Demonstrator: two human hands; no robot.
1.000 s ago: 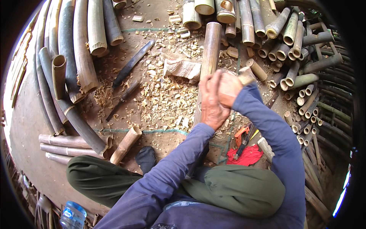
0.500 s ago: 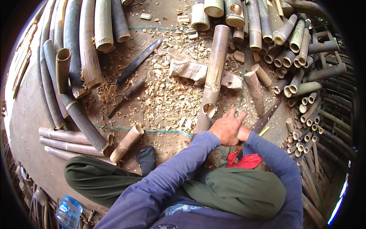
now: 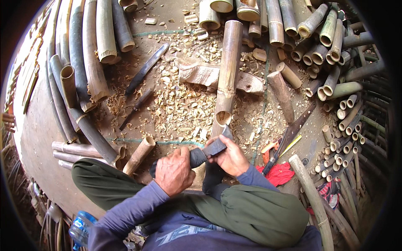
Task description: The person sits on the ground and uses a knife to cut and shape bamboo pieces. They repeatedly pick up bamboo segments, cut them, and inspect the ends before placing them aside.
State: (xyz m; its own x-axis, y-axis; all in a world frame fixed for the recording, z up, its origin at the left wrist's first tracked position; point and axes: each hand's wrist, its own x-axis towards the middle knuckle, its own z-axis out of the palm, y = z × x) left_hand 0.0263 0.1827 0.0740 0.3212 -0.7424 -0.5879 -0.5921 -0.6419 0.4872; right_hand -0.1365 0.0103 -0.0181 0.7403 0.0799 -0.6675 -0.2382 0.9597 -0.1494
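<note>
Low in front of me, my left hand [image 3: 173, 171] is wrapped round a dark tool [image 3: 197, 157] by its thick, cloth-like handle. My right hand [image 3: 231, 157] grips a flat, dark, block-like piece [image 3: 215, 148] at the tool's far end. A grey blade-like tip shows beyond the right fingers; whether block and tool are one piece I cannot tell. Just past the hands, a thick bamboo tube [image 3: 227, 67] leans across a pale, rough wooden block [image 3: 199, 76]. The tube's near end has a cut-out opening, close to the blade-like tip.
Pale shavings [image 3: 180, 102] cover the ground. Left of them lie a large dark knife [image 3: 146, 69] and a slim dark tool [image 3: 137, 108]. Bamboo poles [image 3: 94, 50] are stacked left, with cut tubes [image 3: 328, 88] piled right. A red cloth [image 3: 277, 173] and a wooden pole [image 3: 312, 196] lie beside my right knee.
My hands were together farther right; now they are apart and nearer the middle, with the dark tool between them. The red cloth and wooden pole are less covered by my right arm.
</note>
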